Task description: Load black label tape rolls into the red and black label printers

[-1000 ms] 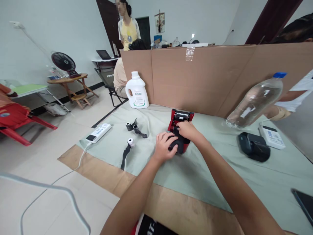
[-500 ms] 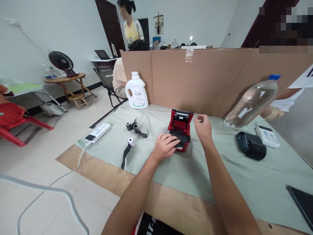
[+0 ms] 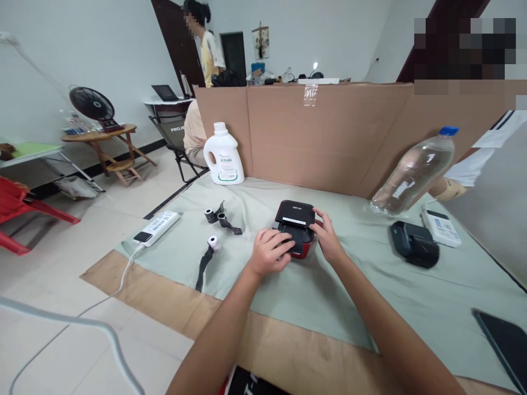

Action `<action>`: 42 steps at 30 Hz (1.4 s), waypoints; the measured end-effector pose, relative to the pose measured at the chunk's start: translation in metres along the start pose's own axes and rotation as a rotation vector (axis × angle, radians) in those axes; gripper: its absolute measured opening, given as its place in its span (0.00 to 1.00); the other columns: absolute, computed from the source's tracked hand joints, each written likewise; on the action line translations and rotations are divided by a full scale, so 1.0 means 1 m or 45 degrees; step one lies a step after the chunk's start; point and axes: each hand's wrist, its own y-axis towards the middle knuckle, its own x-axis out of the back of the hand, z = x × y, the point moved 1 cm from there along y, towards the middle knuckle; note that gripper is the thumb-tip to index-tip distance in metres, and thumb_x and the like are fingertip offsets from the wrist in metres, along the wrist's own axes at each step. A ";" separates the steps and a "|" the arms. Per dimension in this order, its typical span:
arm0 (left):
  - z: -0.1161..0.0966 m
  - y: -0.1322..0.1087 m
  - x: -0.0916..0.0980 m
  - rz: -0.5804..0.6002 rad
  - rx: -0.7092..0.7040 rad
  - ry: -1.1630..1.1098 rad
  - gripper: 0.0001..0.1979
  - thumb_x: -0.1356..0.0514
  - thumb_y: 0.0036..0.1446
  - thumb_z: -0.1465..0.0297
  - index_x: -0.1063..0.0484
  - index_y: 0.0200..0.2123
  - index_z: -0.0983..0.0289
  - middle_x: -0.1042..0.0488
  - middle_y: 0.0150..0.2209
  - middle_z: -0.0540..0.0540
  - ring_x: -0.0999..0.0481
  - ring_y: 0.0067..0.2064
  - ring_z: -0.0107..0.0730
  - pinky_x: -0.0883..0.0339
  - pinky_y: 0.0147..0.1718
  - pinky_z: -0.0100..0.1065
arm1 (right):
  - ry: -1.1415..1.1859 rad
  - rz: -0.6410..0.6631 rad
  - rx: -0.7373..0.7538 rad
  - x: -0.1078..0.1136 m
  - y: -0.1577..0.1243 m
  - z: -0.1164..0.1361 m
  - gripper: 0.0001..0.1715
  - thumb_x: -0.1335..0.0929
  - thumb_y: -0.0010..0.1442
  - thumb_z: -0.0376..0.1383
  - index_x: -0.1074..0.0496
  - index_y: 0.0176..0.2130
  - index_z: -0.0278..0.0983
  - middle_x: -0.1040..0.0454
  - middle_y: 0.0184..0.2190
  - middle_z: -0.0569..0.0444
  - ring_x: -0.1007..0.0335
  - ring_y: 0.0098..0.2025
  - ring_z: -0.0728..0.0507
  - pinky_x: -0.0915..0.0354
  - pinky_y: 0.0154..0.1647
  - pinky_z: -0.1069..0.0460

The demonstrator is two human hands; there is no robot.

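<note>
A small red and black label printer sits on the pale green cloth, its black lid down. My left hand rests curled against the printer's front left, fingers on its black front flap. My right hand presses against the printer's right side, fingers partly bent along it. Three small paper rolls with dark strips lie on the cloth left of the printer.
A white detergent jug stands by the cardboard wall. A clear bottle leans at the right, above a black device and a white one. A power strip lies left. A dark tablet lies far right. People stand and sit behind.
The printer's lid was open and upright; now it is down. My right hand lifted off, then came to the printer's right side. My left hand stayed at the front.
</note>
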 end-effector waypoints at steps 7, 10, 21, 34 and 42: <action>0.018 0.002 -0.005 0.132 0.539 -0.135 0.28 0.45 0.63 0.62 0.37 0.65 0.62 0.27 0.60 0.61 0.32 0.58 0.47 0.41 0.58 0.47 | 0.366 0.013 -0.188 -0.010 -0.003 -0.015 0.42 0.30 0.49 0.40 0.37 0.63 0.46 0.35 0.64 0.51 0.39 0.66 0.37 0.42 0.68 0.41; 0.022 0.002 -0.011 0.153 0.599 -0.197 0.22 0.48 0.66 0.63 0.32 0.60 0.61 0.24 0.56 0.60 0.29 0.55 0.44 0.40 0.56 0.45 | 0.317 0.059 -0.046 -0.010 -0.003 -0.014 0.38 0.31 0.51 0.39 0.35 0.62 0.46 0.34 0.65 0.53 0.40 0.67 0.39 0.45 0.71 0.42; 0.014 0.000 -0.017 -0.017 0.713 -0.389 0.26 0.48 0.66 0.68 0.39 0.66 0.61 0.30 0.62 0.61 0.31 0.60 0.43 0.37 0.60 0.43 | 0.170 0.043 0.073 -0.004 -0.030 -0.029 0.37 0.33 0.61 0.56 0.32 0.63 0.44 0.34 0.67 0.53 0.41 0.69 0.37 0.42 0.69 0.41; 0.018 0.007 -0.012 0.042 0.680 -0.326 0.29 0.44 0.61 0.72 0.39 0.66 0.61 0.27 0.58 0.59 0.30 0.55 0.44 0.36 0.58 0.44 | 0.199 0.013 -0.291 -0.003 -0.013 -0.008 0.32 0.28 0.55 0.51 0.28 0.57 0.45 0.24 0.54 0.54 0.26 0.52 0.40 0.28 0.40 0.51; 0.016 0.013 -0.009 0.111 0.650 -0.241 0.23 0.45 0.61 0.70 0.33 0.60 0.62 0.25 0.54 0.60 0.28 0.53 0.44 0.36 0.55 0.43 | 0.188 0.049 -0.260 -0.005 -0.009 -0.010 0.30 0.31 0.55 0.47 0.27 0.57 0.45 0.24 0.55 0.55 0.26 0.52 0.40 0.28 0.43 0.50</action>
